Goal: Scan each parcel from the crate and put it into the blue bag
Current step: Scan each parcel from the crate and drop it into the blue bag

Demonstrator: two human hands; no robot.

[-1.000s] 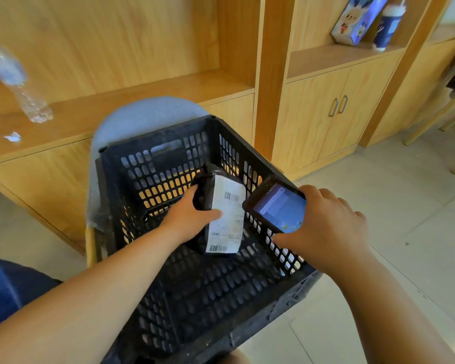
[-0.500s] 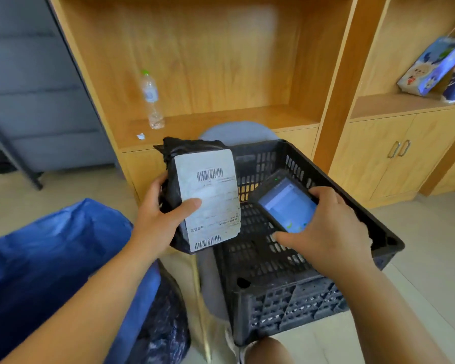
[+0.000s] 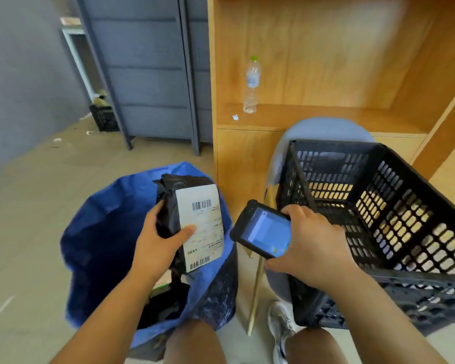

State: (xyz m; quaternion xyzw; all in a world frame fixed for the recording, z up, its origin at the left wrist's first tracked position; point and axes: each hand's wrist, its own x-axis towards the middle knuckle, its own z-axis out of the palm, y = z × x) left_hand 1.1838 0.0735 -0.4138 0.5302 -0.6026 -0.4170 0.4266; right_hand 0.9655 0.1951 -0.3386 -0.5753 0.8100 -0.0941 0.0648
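The left hand grips a black parcel, thumb pressed across its white barcode label and fingers curled behind. The parcel hangs over the open mouth of the blue bag beneath that hand. Just to its right, the right hand wraps round a handheld scanner with its screen lit. Beyond the right hand, the black crate sits on a grey chair. Farther off, a water bottle stands upright on a wooden shelf.
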